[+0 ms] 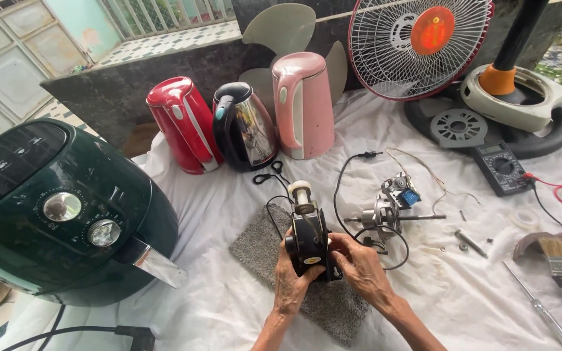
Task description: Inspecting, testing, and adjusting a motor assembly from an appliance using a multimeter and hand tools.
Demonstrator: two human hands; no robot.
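1. Bright, even daylight fills the scene; shadows are soft and short.
2. Glare marks the steel kettle (pixel 250 127) and the air fryer (pixel 66 214) dials.
3. Focus is sharp throughout, with no motion blur.
4. Wide-angle distortion bends the edges, leaning the window grilles (pixel 164 16).

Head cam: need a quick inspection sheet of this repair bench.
Surface: white cloth with a grey mat on it.
Job's things: small black motor unit, cream knob on top, over the mat.
Clutter: three kettles, green air fryer, fan guard, multimeter, brush, screwdriver.
Grippers: left hand and right hand both grip the unit.
Cables: black lead loops off the unit.
Surroundings: tiled floor, dark wall.
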